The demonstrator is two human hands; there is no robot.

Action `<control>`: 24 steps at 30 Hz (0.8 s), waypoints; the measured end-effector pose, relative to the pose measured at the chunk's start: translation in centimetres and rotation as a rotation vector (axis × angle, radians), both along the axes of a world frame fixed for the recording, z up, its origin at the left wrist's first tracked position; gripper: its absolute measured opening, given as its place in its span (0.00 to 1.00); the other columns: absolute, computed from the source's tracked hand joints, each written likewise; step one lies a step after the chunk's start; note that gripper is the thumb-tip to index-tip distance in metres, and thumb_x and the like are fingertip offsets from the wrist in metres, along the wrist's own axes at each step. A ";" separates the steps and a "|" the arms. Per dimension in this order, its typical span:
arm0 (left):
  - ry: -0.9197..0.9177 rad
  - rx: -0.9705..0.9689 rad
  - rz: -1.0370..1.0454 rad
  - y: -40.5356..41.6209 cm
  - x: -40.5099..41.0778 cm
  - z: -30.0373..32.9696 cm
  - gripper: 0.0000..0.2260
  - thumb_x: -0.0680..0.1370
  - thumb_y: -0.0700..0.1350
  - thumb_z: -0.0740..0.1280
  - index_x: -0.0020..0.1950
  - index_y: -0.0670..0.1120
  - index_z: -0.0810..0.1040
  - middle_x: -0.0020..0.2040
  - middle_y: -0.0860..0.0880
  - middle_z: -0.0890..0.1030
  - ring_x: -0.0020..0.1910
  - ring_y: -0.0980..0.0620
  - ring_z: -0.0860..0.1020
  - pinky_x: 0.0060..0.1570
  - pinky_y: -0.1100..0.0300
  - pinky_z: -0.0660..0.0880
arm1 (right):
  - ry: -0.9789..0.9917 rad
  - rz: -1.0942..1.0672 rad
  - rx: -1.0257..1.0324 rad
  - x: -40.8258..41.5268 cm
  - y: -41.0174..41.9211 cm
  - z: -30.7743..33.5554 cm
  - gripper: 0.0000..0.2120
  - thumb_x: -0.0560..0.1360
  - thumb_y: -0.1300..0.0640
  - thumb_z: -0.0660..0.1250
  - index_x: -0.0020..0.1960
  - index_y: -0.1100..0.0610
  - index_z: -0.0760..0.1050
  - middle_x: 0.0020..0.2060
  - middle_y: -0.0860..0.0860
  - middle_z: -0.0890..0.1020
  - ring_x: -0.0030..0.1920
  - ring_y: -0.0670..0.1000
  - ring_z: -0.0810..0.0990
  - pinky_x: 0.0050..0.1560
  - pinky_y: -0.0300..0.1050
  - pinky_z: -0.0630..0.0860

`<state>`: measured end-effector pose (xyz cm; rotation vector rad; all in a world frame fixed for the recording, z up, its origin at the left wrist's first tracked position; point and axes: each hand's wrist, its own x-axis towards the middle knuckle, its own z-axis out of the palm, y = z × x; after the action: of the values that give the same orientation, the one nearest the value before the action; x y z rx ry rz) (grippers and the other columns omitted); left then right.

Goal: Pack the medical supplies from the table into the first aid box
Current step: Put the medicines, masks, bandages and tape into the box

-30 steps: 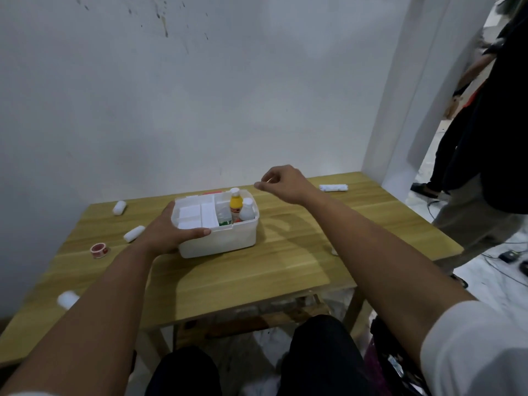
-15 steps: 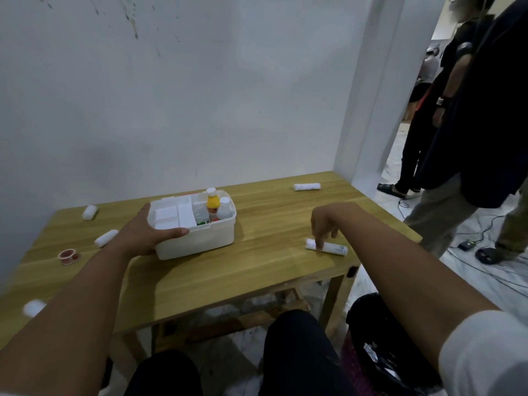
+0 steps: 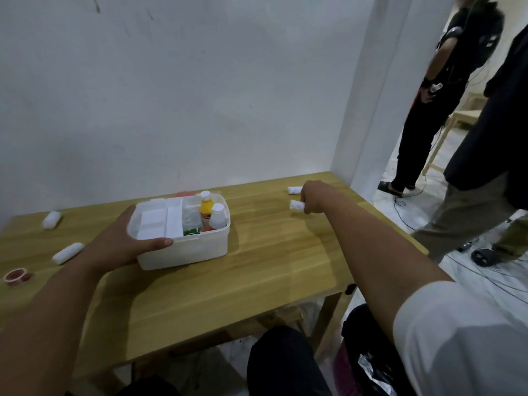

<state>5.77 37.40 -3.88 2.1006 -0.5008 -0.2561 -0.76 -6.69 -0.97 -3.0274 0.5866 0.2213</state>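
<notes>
Wooden and pale, the bench [image 3: 257, 267] fills the middle of your head view, set against a white wall. Your left hand [image 3: 120, 247] is wrapped around the near left corner of the first aid box [image 3: 197, 247], thumb lying along its front rim and fingers spread on the left wall, so it grips the box itself. The box is white, lidless, and sits left of the bench's centre. Inside, its left part carries white flat packs [image 3: 154, 221], and its right part holds a yellow bottle [image 3: 206, 208] with a white cap, standing upright, with a white bottle [image 3: 217, 217] just beside it and a clear item with a green label [image 3: 191, 224] in front of them.

Your right hand [image 3: 313, 197] reaches out over the far right of the bench, fingers curled closed around a small white roll [image 3: 296, 205]; one end of it sticks out to the left of your fist. You cannot tell from this angle whether the roll is clear of the wood. A second white roll [image 3: 294, 190] lies just behind that hand, near the far edge.

On the left side of the bench, well apart from the box, lie a white roll [image 3: 52, 220] by the wall, another white roll [image 3: 68, 252] near your left wrist, and a red tape ring [image 3: 17, 277] at the left edge of view.

Two people [image 3: 445, 95] stand on the floor to the right, beyond the bench.
</notes>
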 end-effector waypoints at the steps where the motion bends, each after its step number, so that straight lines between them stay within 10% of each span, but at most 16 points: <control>1: -0.015 0.008 -0.003 0.0 0.4 -0.2 0.36 0.61 0.63 0.83 0.63 0.74 0.67 0.62 0.62 0.73 0.60 0.51 0.73 0.36 0.56 0.81 | -0.014 0.007 -0.004 1.1 -0.6 -0.4 0.25 0.78 0.38 0.68 0.66 0.55 0.81 0.66 0.51 0.82 0.58 0.57 0.82 0.59 0.51 0.79; 13: -0.094 0.049 -0.071 -0.6 3.7 -1.4 0.52 0.56 0.72 0.79 0.78 0.69 0.62 0.65 0.74 0.71 0.61 0.62 0.73 0.54 0.47 0.82 | 0.047 -0.043 -0.118 9.2 -3.7 -3.9 0.28 0.76 0.39 0.69 0.71 0.51 0.69 0.69 0.56 0.70 0.69 0.62 0.70 0.64 0.63 0.69; 24: -0.055 0.069 -0.054 -0.2 4.3 -2.3 0.56 0.56 0.74 0.79 0.80 0.68 0.58 0.74 0.61 0.71 0.70 0.51 0.72 0.60 0.45 0.79 | 0.002 -0.119 0.085 10.4 -3.5 -3.3 0.11 0.73 0.46 0.65 0.44 0.55 0.77 0.45 0.52 0.82 0.48 0.57 0.80 0.63 0.59 0.67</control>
<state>10.07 37.16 -6.16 2.1685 -0.5892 -0.2506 9.63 -10.22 -4.31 -2.8992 0.7350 0.2368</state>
